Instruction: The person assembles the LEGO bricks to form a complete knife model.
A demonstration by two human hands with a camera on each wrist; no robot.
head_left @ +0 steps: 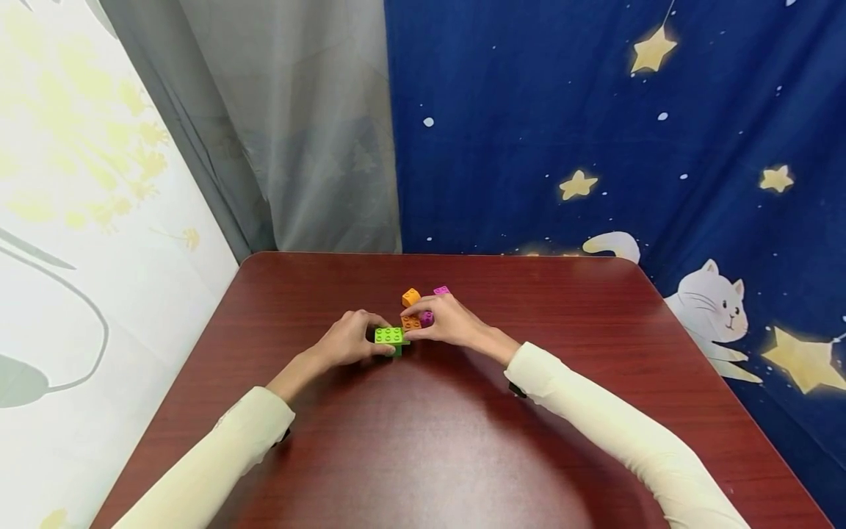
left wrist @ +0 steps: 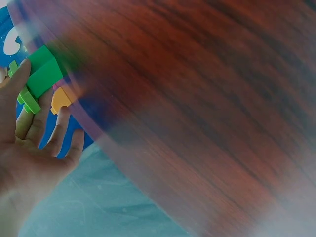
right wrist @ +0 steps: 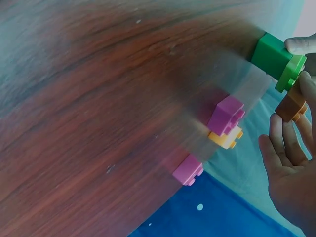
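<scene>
With thumb and fingers on either side, my left hand (head_left: 350,338) grips a light green toy building brick (head_left: 388,335) in the head view. Under it is a dark green brick (right wrist: 271,55), seen resting on the table in the right wrist view. My right hand (head_left: 446,319) pinches an orange brick (right wrist: 290,105) by its ends, just beside the light green one. The left wrist view shows the dark green brick (left wrist: 45,74) from below the thumb, with the light green brick (left wrist: 29,100) partly behind the fingers.
A purple brick (right wrist: 226,115) and a yellow-orange brick (head_left: 410,297) lie just beyond the right hand. Farther off sits a pink brick (right wrist: 188,170). The brown wooden table (head_left: 423,441) ends at a back edge in front of grey and blue curtains.
</scene>
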